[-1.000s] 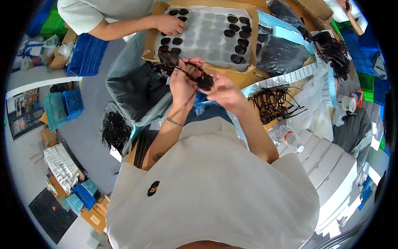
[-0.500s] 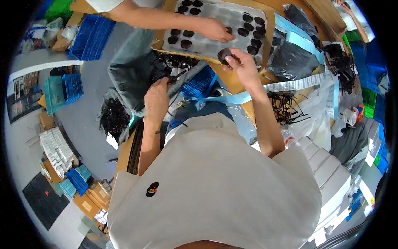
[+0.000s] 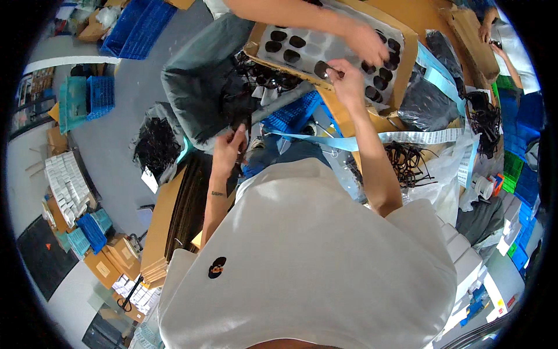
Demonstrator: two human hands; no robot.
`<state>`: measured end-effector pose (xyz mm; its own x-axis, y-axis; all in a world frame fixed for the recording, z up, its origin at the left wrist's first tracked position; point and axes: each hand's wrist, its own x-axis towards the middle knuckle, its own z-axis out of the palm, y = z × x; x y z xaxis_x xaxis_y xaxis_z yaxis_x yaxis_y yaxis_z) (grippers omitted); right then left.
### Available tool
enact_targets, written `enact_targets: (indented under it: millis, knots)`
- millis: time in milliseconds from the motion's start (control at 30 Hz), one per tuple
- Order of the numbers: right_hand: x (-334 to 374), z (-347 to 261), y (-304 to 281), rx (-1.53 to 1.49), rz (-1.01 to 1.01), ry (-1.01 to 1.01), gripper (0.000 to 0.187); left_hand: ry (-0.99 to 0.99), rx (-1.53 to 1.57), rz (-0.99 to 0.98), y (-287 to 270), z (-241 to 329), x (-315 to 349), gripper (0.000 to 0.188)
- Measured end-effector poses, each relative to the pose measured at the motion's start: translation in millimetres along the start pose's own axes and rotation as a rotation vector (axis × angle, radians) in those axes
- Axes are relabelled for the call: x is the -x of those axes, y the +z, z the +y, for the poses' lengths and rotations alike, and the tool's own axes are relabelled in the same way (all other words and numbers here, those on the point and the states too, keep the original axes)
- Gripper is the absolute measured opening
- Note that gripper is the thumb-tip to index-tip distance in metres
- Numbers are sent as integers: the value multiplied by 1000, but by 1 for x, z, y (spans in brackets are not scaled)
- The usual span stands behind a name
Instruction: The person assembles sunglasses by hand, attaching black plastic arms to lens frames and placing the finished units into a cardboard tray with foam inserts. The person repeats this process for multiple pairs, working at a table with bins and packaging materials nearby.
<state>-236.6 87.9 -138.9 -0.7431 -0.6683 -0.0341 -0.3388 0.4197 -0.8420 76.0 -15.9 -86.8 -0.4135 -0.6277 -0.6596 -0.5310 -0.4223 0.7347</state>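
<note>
Cluttered packing floor, grey concrete, blue crates stacked at the far left, cardboard boxes all around. Grey moulded tray sits in a shallow cardboard box on the counter's far edge.

Right hand is at the tray's near edge, fingers pinched on a small dark oval piece, setting it at a pocket. Left hand is down low by the tangle of black parts spilling from the grey bag; fingers curled, looks like it's pinching something dark, can't tell for sure.

A co-worker's hand reaches in from the far side, working the same tray.

Progress, my read: partly filled. Dark pieces sit in the left pockets and down the right side; the middle pockets show bare grey. Plenty of loose black stock left in the bag and another heap near the right edge.
</note>
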Motion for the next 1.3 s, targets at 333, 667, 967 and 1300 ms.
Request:
enact_targets:
  millis: [333, 667, 967, 1300]
  knots:
    - [-73, 41, 45, 487, -203, -51, 29, -47, 422, -396, 24, -14, -2, 29]
    - [73, -99, -18, 184, -777, -414, 30, 864, -848, -136, 47, 80, 14, 15]
    - [119, -72, -36, -636, -465, 15, 22, 627, -23, -682, 98, 68, -20, 49]
    - [127, -43, -9, -639, 2, 86, 20, 828, 95, -201, 168, 22, -2, 26]
